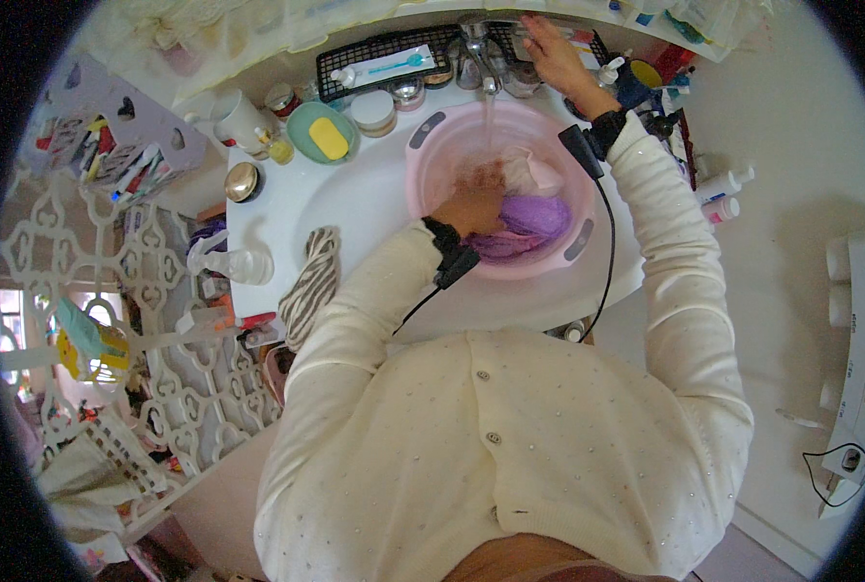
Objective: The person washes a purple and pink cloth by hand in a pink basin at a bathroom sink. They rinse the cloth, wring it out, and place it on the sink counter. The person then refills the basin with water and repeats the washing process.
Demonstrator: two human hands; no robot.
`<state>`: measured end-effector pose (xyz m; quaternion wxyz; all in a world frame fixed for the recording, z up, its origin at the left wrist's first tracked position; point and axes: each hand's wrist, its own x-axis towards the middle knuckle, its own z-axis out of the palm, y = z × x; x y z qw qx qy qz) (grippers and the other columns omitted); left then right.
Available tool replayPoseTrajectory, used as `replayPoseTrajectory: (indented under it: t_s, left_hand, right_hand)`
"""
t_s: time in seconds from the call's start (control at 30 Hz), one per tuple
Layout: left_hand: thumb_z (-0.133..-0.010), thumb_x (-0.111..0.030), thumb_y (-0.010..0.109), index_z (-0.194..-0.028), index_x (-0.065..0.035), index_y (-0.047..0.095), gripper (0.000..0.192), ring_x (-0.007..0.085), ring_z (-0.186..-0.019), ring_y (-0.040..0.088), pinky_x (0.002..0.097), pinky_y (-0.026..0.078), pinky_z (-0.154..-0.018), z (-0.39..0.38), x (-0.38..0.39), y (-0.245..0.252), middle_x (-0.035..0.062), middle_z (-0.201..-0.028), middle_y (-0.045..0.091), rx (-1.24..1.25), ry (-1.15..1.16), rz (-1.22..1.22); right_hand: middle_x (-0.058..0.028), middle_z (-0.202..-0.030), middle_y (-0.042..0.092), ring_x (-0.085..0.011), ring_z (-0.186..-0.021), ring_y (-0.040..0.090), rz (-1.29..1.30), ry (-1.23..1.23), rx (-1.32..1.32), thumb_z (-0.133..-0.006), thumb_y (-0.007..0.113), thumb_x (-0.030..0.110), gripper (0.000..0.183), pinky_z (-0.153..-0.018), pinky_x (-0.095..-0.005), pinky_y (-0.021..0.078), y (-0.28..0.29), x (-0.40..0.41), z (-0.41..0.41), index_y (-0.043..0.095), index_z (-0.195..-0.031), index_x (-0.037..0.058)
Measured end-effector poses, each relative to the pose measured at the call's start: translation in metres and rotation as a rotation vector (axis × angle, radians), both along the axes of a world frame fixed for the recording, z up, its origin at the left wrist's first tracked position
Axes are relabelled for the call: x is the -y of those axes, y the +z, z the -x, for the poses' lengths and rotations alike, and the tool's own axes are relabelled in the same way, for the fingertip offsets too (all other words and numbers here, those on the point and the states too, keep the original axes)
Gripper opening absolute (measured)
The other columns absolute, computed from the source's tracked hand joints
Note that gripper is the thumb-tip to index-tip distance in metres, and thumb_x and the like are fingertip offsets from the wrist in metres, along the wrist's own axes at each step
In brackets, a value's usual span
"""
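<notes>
A pink plastic basin (421, 171) with grey grips sits in the white washbasin (374, 189). Water runs into it from a chrome tap (485, 62). My left hand (480, 200) reaches down into the basin, its fingers blurred by the water. Against that hand lies a purple cloth (541, 218), with a pale pink cloth (538, 174) farther back. Whether my left fingers grip any cloth is unclear. My right hand (557, 62) is raised just right of the tap, fingers extended, above a black mesh basket (505, 36); nothing shows in its grasp.
A yellow soap bar (328, 138) rests in a green dish (305, 120) at the left, near a white-lidded jar (374, 110). A striped cloth band (310, 287) and a clear pump bottle (247, 263) stand along the left rim. Bottles (720, 188) crowd the right side.
</notes>
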<state>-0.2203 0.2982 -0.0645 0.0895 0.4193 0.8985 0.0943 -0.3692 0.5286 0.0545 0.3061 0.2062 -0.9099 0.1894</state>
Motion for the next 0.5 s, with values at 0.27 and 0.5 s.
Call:
replayPoseTrajectory:
  t_s: [0.27, 0.5]
  left_hand:
    - [-0.048, -0.039, 0.083, -0.139, -0.0113, 0.028, 0.11, 0.0392, -0.128, 0.032, 0.052, 0.028, -0.104, 0.021, -0.014, 0.002, 0.0149, -0.14, 0.036, -0.086, 0.004, 0.092]
    - [-0.049, -0.033, 0.083, -0.12, -0.01, 0.055, 0.08, 0.0334, -0.111, 0.051, 0.041, 0.038, -0.097, 0.053, -0.011, 0.004, 0.0162, -0.12, 0.056, 0.251, -0.155, -0.17]
  right_hand:
    - [-0.0196, -0.135, 0.041, -0.0353, -0.126, 0.037, -0.045, 0.032, -0.005, -0.093, 0.044, 0.018, 0.044, -0.104, -0.039, 0.0323, 0.006, 0.0, -0.012, 0.038, -0.136, 0.011]
    - [-0.0194, -0.138, 0.038, -0.0365, -0.126, 0.037, -0.049, 0.046, -0.006, -0.091, 0.045, 0.011, 0.048, -0.104, -0.0382, 0.0328, 0.008, 0.001, -0.016, 0.035, -0.138, 0.0141]
